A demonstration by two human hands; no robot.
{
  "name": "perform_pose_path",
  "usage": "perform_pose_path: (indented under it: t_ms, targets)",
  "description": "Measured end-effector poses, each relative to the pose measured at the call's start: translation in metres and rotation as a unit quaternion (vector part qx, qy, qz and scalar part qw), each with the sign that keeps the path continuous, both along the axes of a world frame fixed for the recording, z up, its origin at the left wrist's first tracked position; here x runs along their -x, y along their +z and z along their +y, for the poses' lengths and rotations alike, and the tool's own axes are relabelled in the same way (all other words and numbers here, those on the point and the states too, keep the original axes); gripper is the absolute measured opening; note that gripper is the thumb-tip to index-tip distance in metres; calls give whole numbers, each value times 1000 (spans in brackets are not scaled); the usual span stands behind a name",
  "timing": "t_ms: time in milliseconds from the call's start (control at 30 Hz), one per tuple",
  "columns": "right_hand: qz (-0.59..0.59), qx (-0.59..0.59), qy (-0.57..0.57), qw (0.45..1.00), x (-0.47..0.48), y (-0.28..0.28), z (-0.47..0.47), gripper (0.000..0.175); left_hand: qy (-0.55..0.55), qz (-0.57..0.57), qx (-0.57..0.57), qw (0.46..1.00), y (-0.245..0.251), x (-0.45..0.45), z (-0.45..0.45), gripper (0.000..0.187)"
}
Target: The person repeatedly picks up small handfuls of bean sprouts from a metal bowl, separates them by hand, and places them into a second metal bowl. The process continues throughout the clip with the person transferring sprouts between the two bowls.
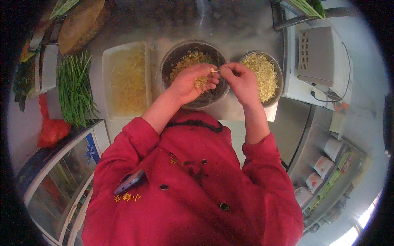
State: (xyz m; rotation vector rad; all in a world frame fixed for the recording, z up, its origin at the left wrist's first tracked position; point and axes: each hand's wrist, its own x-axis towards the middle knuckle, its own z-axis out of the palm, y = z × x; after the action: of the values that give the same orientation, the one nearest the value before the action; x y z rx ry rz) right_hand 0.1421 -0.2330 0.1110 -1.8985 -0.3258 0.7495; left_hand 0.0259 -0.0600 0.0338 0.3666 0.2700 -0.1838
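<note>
My left hand (192,83) hovers palm up over a dark round basin (164,58), cupping a small clump of bean sprout heads (201,82). Between its thumb and forefinger is one end of a single bean sprout (215,70). The fingertips of my right hand (241,80) pinch the other end of that sprout, at the basin's right rim. Brownish trimmings and sprout bits (187,61) lie inside the basin, partly hidden by my left hand. To the right, a round metal bowl (279,83) is heaped with pale bean sprouts (261,73).
A white rectangular tub (106,80) of sprouts in water stands left of the basin. Beyond it lie long green stalks (75,87), a red mesh bag (54,130) and a round wooden chopping block (80,26). A white microwave-like appliance (317,55) stands at the right.
</note>
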Motion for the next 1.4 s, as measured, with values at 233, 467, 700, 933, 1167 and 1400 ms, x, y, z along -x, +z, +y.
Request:
perform_pose_path:
  t_ms: [233, 467, 700, 933, 1167, 1400]
  targets:
    - [81, -97, -68, 990, 12, -39, 6, 18, 23, 43, -114, 992, 13, -4, -4, 23]
    - [174, -166, -131, 962, 21, -32, 11, 14, 21, 80, -179, 980, 28, -4, -8, 22]
    - [162, -190, -152, 956, 18, -33, 7, 12, -17, 94, -209, 973, 33, -6, -13, 24]
    - [-30, -110, -230, 967, -21, -20, -54, 17, 51, 48, 113, 991, 5, -5, -2, 41]
    - [-308, 127, -55, 941, -44, -22, -95, 31, 106, -3, 190, 976, 16, -12, -1, 50]
    - [-284, -8, 103, 953, 32, 15, -5, 34, 157, 13, 161, 974, 27, -13, -4, 49]
